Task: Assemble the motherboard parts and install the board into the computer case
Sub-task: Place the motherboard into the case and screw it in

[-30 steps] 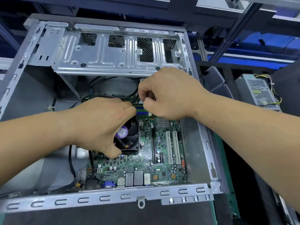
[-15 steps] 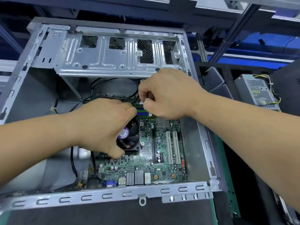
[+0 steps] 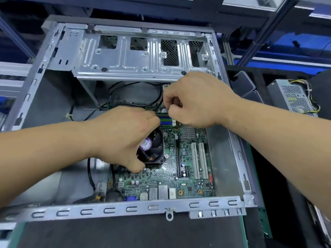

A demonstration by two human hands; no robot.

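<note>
- The workshop table [image 3: 125, 235] carries an open computer case [image 3: 125, 210]; a loose power supply [image 3: 293, 97] sits off its right edge.
- The motherboard [image 3: 170, 178] lies flat inside the case, ports against the near wall.
- The left hand [image 3: 123, 138] arches over the cooler fan [image 3: 152, 151], fingertips at the memory slots [image 3: 165, 120]; any grip is hidden.
- The right hand [image 3: 195, 101] is curled in a pinch at the slots' right end; the pinched part cannot be made out.
- Judged step: seating a memory module. Align the notch, then press both ends evenly.
</note>
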